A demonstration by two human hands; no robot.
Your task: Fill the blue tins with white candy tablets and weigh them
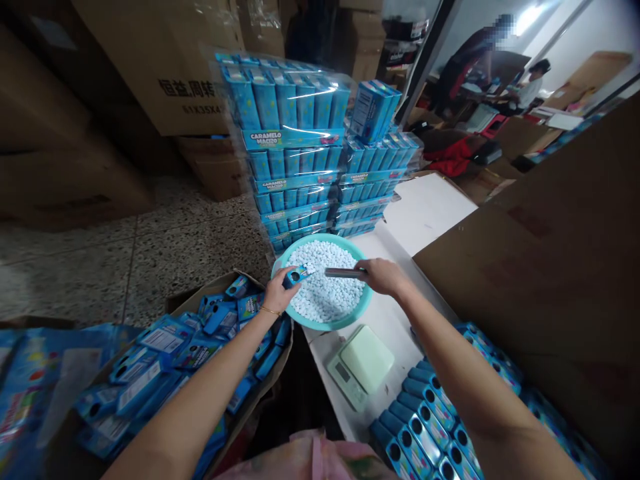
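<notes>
A turquoise basin (367, 298) full of small pale candies (325, 300) stands at the table's edge. My left hand (280, 291) grips a small blue candy box (296, 275) over the basin's left side; several white candies show at its end. In my right hand (384, 275) is the handle of a metal scoop (345, 273), which reaches left over the candies, close to the box. The scoop's far end is hard to make out. Just in front of the basin sits a pale green kitchen scale (363, 367) with nothing on it.
Wrapped stacks of blue candy boxes (295, 160) rise behind the basin. A carton of loose blue boxes (195, 347) stands at left. Rows of upright boxes (425, 420) fill the near right. A large cardboard panel (525, 253) borders the table; people (465, 63) are farther back.
</notes>
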